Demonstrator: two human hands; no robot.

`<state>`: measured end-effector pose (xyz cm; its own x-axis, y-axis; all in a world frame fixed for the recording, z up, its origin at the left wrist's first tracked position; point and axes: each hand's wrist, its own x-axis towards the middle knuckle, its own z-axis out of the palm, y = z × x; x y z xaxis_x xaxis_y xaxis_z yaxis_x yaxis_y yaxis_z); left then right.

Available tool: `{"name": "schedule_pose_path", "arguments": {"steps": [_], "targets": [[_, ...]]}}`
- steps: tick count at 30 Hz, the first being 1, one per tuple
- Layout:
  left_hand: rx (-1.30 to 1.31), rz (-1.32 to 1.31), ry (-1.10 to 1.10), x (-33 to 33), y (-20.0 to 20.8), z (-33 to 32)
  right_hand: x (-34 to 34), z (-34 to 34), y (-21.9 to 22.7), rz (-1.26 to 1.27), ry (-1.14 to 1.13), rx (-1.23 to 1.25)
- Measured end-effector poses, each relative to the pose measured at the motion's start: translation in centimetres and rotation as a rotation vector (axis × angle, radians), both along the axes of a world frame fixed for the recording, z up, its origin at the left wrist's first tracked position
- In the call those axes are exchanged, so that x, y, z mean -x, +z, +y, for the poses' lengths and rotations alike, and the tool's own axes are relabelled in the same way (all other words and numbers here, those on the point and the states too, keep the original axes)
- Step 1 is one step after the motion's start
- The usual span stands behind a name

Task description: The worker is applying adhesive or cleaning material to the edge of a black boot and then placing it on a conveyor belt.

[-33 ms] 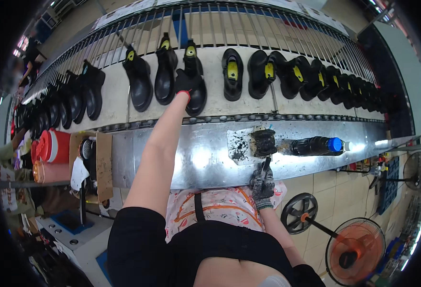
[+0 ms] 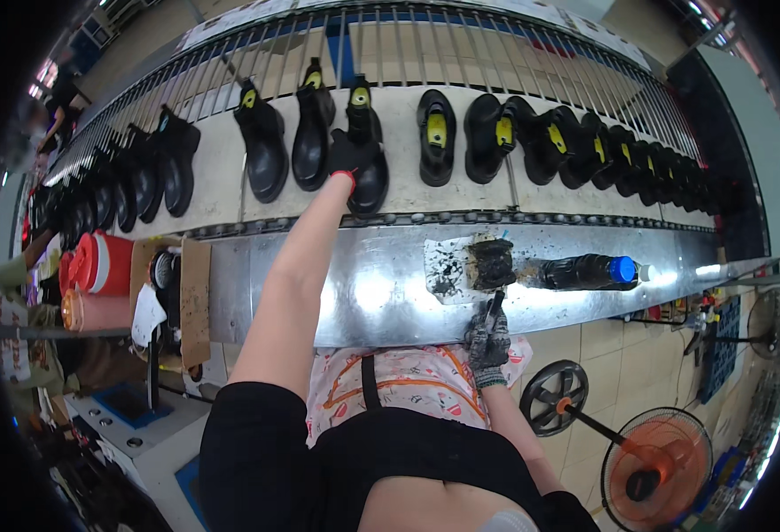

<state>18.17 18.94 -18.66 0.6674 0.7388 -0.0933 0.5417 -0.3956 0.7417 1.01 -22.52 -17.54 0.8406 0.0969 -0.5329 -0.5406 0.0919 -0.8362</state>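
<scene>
My left hand, in a black glove with a red cuff, reaches forward to the conveyor and is closed on the upper of a black ankle boot. Dark glove against dark leather hides part of the fingers. Close to the bench's front edge, my right hand wears a stained grey glove and is closed around a thin dark stick-like tool. The tip of that tool is beside a black-smeared block or pot, which rests on a spotted white sheet.
Black boots and low shoes line the pale conveyor. On the metal bench lies a dark bottle with a blue cap. A cardboard box and red jug stand left; an orange fan stands right.
The footwear left of centre and nearest the middle has shifted slightly rightward on the conveyor, and my left hand with it. My right hand has hardly moved.
</scene>
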Motion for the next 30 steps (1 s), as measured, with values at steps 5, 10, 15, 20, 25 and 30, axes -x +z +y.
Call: {"name": "schedule_pose_path", "arguments": {"steps": [5, 10, 15, 20, 25, 30], "targets": [[0.194, -0.142, -0.045, 8.0, 4.8, -2.9, -0.4, 0.7, 1.3, -0.099, 0.057, 0.133], [0.143, 0.025, -0.075, 17.3, 9.9, -8.6, -0.9, 0.7, 2.3, -0.069, 0.079, 0.130], [0.272, 0.046, 0.011, 22.0, 12.9, -12.9, -0.8, 0.9, 4.6, -0.019, 0.117, 0.118], [0.547, -0.430, -0.047, 20.9, 9.7, -10.4, 1.6, -2.2, 4.3, -0.540, 0.489, 0.738], [0.730, -0.304, -0.425, 13.8, 8.0, -4.1, 1.0, 1.7, 9.8, -0.077, 0.062, 0.063], [0.895, -0.297, -0.575, 12.2, 7.1, -3.5, 0.3, 2.2, 10.1, -0.025, 0.182, 0.122]]}}
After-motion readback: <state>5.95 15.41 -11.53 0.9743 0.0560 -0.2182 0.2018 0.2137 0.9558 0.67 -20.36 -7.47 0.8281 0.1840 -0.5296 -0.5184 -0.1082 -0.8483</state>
